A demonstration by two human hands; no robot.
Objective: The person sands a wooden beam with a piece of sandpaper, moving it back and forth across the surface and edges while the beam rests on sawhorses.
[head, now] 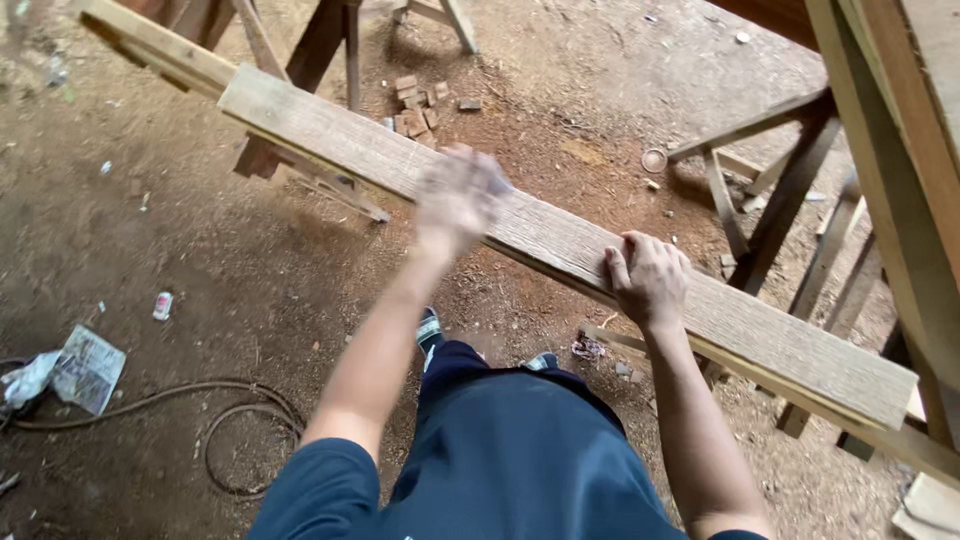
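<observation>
A long, rough grey-brown wooden plank (pixel 340 140) runs from the upper left to the lower right, lying on a narrower beam (pixel 150 42) beneath it. My right hand (pixel 648 278) rests on the plank's near edge, fingers curled over the top face. Blurred with motion, my left hand (pixel 458 195) is over the plank's middle with fingers spread; whether it touches the wood is unclear. My dark blue shirt and trousers fill the bottom of the view.
Wooden trestle legs (pixel 780 205) stand at the right and more legs (pixel 320 45) at the top. A heavy timber (pixel 900 130) crosses the right edge. A cable (pixel 225 420), crumpled paper (pixel 85 368), small wood blocks (pixel 415 100) and a round lid (pixel 654 160) lie on the dirt floor.
</observation>
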